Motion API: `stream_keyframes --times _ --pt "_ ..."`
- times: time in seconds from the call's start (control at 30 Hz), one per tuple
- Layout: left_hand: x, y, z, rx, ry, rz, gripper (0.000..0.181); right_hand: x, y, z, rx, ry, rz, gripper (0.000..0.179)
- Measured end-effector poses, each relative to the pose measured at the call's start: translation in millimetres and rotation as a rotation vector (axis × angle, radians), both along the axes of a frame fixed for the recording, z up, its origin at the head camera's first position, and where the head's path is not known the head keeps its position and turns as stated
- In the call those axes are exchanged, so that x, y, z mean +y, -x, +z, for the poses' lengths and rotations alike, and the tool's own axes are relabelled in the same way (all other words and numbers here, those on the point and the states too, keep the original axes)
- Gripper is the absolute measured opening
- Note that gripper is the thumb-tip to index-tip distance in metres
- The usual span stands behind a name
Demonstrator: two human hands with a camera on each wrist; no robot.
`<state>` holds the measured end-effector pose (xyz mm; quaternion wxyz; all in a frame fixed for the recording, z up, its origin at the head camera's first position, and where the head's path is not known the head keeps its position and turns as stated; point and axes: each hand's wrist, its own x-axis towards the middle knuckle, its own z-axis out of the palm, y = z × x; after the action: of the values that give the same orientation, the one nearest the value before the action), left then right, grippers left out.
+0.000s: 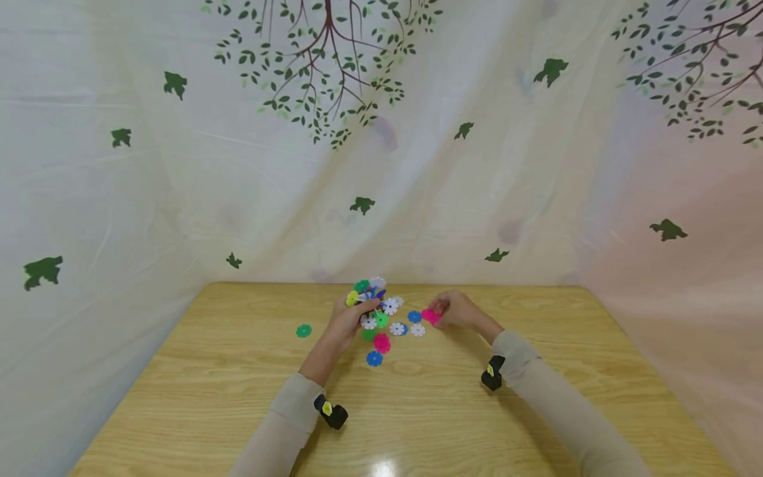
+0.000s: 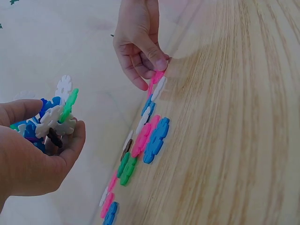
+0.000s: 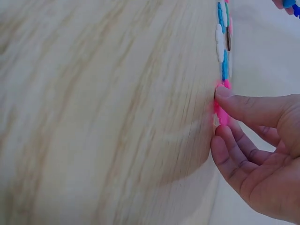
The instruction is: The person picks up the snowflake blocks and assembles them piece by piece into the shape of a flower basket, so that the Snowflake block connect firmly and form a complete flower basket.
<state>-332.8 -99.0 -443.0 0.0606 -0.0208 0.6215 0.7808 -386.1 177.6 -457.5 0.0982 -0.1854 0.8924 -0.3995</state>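
My left hand [image 1: 344, 323] grips a cluster of interlocking flower-shaped discs [image 2: 50, 121] in white, blue, green and yellow, held up over the table. The thumb lies across it, and the palm hides part of it. To the right, my right hand [image 1: 459, 310] pinches a pink flower disc [image 3: 222, 114] between thumb and fingers at the tabletop. Close by lie a blue disc [image 1: 414, 317] and a white disc [image 1: 418, 330]. Below the cluster are a pink disc [image 1: 382, 343] and another blue disc [image 1: 374, 358].
A single green disc [image 1: 303, 330] lies left of my left hand. Several more discs are spread between the hands, some overlapping. The wooden table [image 1: 238, 377] ends at a pale curtain [image 1: 286, 218] with printed leaves. Both sleeves carry a small black camera.
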Motion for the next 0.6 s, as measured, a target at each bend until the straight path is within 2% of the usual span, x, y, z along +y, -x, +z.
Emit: stream_keyframes --times 0.27,0.47,0.6 --pt "2.1 1.5 -3.0 0.015 -0.009 -0.018 0.042 3 -1.0 1.3 -0.018 0.041 0.013 0.033" --pt "3.0 2.0 -4.5 0.005 -0.002 -0.022 0.042 5 -5.4 4.7 -0.009 0.075 -0.008 0.024" --pt "3.3 1.3 -5.2 -0.006 -0.001 -0.027 0.046 2 -9.1 10.7 -0.003 0.159 -0.019 0.018"
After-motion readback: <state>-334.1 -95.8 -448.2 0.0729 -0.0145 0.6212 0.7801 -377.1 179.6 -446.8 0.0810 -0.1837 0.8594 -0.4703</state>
